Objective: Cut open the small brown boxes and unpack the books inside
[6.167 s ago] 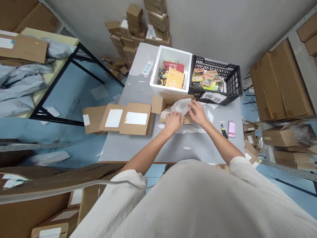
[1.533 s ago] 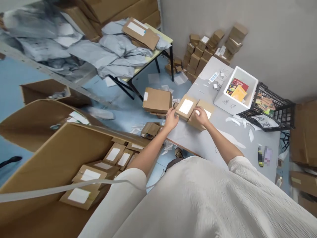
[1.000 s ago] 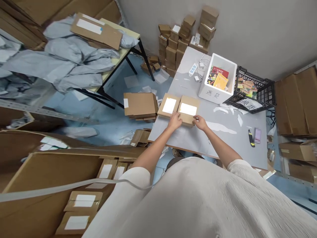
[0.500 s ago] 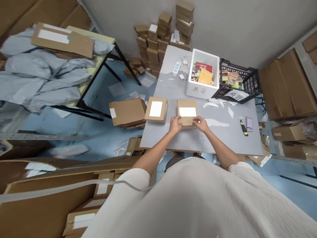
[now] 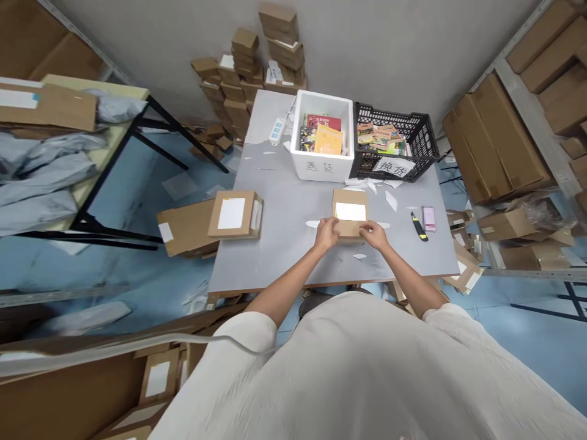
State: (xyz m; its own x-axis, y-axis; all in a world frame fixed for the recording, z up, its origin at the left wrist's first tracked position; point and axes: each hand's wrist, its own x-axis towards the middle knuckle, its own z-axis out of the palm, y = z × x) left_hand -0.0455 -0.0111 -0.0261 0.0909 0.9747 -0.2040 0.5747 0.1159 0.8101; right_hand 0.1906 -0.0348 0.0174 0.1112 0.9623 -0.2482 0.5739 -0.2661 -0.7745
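A small brown cardboard box (image 5: 350, 228) with a white label lies flat on the grey table (image 5: 270, 263), near its front edge. My left hand (image 5: 327, 234) grips the box's near left corner with bent fingers. At the near right corner my right hand (image 5: 373, 234) holds it with thumb and fingers pinched. The box's underside is hidden. Left of it stands a labelled cardboard box stack (image 5: 232, 214). A yellow and black box cutter (image 5: 419, 227) lies to the right, beside a pink and white packet (image 5: 428, 219).
Behind the box stand a white foam box (image 5: 323, 166) with books and a black plastic crate (image 5: 389, 162) with booklets. Paper scraps (image 5: 391, 200) lie before them. A power strip (image 5: 277, 131) is at the back left. Stacked cartons (image 5: 238, 91) line the wall.
My view has turned to the right. Both hands have carried the box rightward over the table, away from the box stack on the left, keeping their hold.
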